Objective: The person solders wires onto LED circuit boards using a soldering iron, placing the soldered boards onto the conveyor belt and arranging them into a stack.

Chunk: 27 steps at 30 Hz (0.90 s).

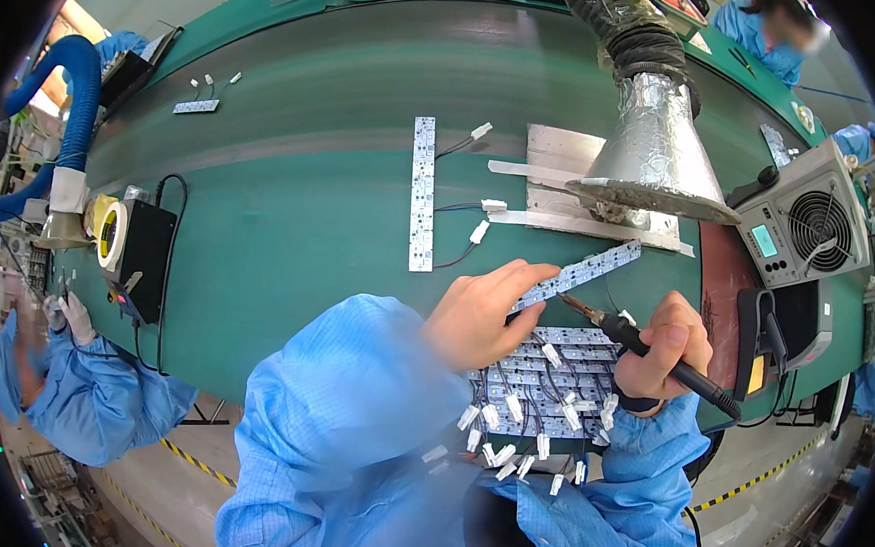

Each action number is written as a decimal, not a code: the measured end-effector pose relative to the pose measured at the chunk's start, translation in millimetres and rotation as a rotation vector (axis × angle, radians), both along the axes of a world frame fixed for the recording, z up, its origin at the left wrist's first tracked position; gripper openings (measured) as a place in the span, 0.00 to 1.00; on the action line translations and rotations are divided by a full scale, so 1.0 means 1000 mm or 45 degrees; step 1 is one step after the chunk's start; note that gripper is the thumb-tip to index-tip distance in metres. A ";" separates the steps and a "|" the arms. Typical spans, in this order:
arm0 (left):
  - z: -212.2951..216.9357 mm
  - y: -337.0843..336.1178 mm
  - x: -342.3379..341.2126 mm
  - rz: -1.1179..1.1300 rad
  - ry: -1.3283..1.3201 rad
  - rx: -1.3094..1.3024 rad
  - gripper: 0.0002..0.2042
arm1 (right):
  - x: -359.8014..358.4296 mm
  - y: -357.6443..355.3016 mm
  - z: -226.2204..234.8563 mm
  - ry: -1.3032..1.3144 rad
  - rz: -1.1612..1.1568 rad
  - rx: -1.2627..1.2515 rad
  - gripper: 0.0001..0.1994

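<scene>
The head view looked down at a long green table (284, 213) that curved across the picture. The left hand (480, 316), coming out of a blue sleeve (356, 419), held a thin white light strip (583, 272). Its fingers were closed on the near end of the strip, with the thumb under it and the other fingers on top. The strip stuck out to the right and tilted up a little above the table. The right hand (667, 345) had its fingers wrapped tight around the black handle of a soldering iron (642, 346). The iron's thin tip pointed up and left, very near the underside of the strip, but I could not tell if it touched. Under both hands, at the near edge of the table, lay a pile of strips (550, 387) with small white plugs on thin wires. Another white strip (421, 194) lay flat farther out on the table, well apart from the hands, with wires and plugs beside it. A shiny silver funnel (655, 145) on a dark hose hung over a metal plate (561, 156), just past the held strip. A grey box with a fan (805, 226) stood to the right. A black box (141, 257) sat to the left. Another person in a blue coat (74, 396) stood at the far left.
</scene>
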<state>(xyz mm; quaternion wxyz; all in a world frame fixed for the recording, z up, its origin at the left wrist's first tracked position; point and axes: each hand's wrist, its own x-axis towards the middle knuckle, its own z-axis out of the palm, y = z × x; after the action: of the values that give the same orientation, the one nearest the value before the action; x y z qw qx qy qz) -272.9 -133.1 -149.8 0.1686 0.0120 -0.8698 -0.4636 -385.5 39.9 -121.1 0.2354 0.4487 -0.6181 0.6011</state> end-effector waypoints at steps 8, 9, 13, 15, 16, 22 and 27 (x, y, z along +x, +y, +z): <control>-0.001 0.000 0.000 -0.001 -0.002 0.001 0.17 | 0.003 0.001 -0.002 -0.080 -0.047 0.018 0.22; 0.000 0.000 0.000 -0.003 -0.017 0.000 0.17 | 0.003 0.001 -0.002 -0.076 -0.043 0.022 0.22; 0.001 0.000 0.001 -0.003 -0.042 -0.004 0.17 | 0.004 0.000 -0.003 -0.089 -0.033 -0.004 0.22; 0.000 0.000 0.000 0.000 -0.040 -0.006 0.17 | 0.002 0.000 -0.004 -0.065 -0.018 -0.021 0.21; 0.000 0.000 0.000 0.004 -0.037 -0.009 0.17 | 0.002 0.001 -0.003 -0.065 -0.019 -0.021 0.21; 0.000 -0.001 0.001 0.005 -0.060 0.006 0.17 | -0.009 0.004 -0.008 -0.079 -0.020 -0.175 0.19; 0.000 0.000 0.000 0.010 -0.074 0.033 0.16 | -0.026 0.018 -0.008 -0.195 -0.201 -0.268 0.18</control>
<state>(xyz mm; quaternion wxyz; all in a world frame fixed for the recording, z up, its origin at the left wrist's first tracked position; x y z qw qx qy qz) -272.7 -132.8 -149.4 0.1450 0.0311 -0.8682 -0.4736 -411.9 58.0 -129.4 0.2798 0.3245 -0.6011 0.6747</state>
